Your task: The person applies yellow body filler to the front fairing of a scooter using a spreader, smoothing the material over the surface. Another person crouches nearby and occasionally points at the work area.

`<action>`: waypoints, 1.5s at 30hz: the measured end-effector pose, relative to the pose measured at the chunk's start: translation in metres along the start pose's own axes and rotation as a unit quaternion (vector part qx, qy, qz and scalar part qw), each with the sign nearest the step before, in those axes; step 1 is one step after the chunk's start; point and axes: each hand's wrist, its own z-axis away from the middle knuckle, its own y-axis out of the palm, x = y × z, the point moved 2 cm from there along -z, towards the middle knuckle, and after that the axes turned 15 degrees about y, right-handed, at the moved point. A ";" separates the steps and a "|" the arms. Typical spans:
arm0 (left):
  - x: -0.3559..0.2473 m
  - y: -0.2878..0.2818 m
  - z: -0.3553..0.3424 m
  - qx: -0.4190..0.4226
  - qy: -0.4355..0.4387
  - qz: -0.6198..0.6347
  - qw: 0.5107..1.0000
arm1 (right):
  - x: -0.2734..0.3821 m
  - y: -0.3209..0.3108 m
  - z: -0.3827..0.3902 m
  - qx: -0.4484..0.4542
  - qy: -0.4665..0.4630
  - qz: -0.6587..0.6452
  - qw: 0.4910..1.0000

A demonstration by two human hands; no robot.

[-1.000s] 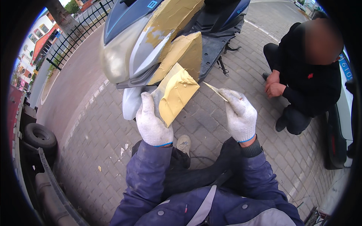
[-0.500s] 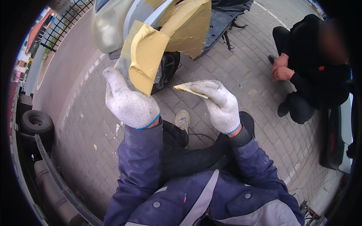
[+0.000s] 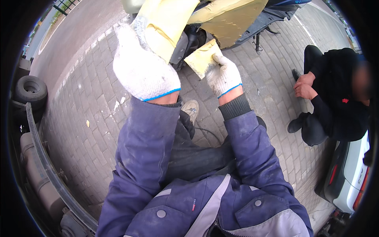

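Observation:
My left hand (image 3: 144,71), in a white knit glove, grips a flat board loaded with a thick layer of yellow putty (image 3: 167,27). The board's far end runs up to the top edge of the view. In my gloved right hand (image 3: 226,77) is a small flat putty spreader (image 3: 203,57), pinched by thumb and fingers, its face smeared yellow. It is just right of the board, apart from it. Ahead stands a vehicle whose body panel (image 3: 235,23) is coated in rough yellow putty. Part of its wheel area shows between board and spreader.
A person in black (image 3: 335,98) squats at the right, hands clasped. Behind them is a white car (image 3: 351,173). Along the left are a tyre (image 3: 30,90), a curved bar (image 3: 49,158) and a brown cylindrical tank (image 3: 39,170). Grey brick paving (image 3: 90,150) has scattered pale spots.
Both hands have moved away from me toward the vehicle. The spreader has turned from edge-on to showing its broad yellow face. The view has shifted, with the vehicle now higher in it.

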 end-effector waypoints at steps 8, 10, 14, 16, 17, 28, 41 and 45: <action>0.011 -0.007 -0.001 -0.013 -0.001 -0.004 1.000 | 0.002 -0.004 -0.025 0.025 0.043 0.005 0.999; 0.009 -0.008 0.000 -0.010 0.003 0.002 1.000 | 0.002 -0.002 -0.023 0.018 0.024 0.004 1.000; 0.006 -0.007 0.002 0.002 0.006 0.010 1.000 | 0.004 0.009 -0.020 0.008 -0.006 -0.008 1.000; 0.006 -0.007 0.002 0.007 0.009 0.013 1.000 | 0.006 0.015 -0.022 0.019 -0.011 -0.019 1.000; 0.008 -0.006 0.002 0.010 0.011 0.016 1.000 | 0.007 0.017 -0.024 0.028 -0.007 -0.030 0.999; 0.013 -0.005 0.001 0.042 0.025 0.022 0.999 | 0.013 0.044 0.001 0.141 -0.053 -0.032 0.988; 0.015 -0.016 0.006 0.069 0.067 -0.002 0.995 | 0.001 0.079 0.023 0.185 0.000 -0.019 0.983; 0.001 -0.017 -0.002 -0.006 0.000 0.053 0.999 | -0.006 0.090 0.030 0.176 -0.008 0.034 0.984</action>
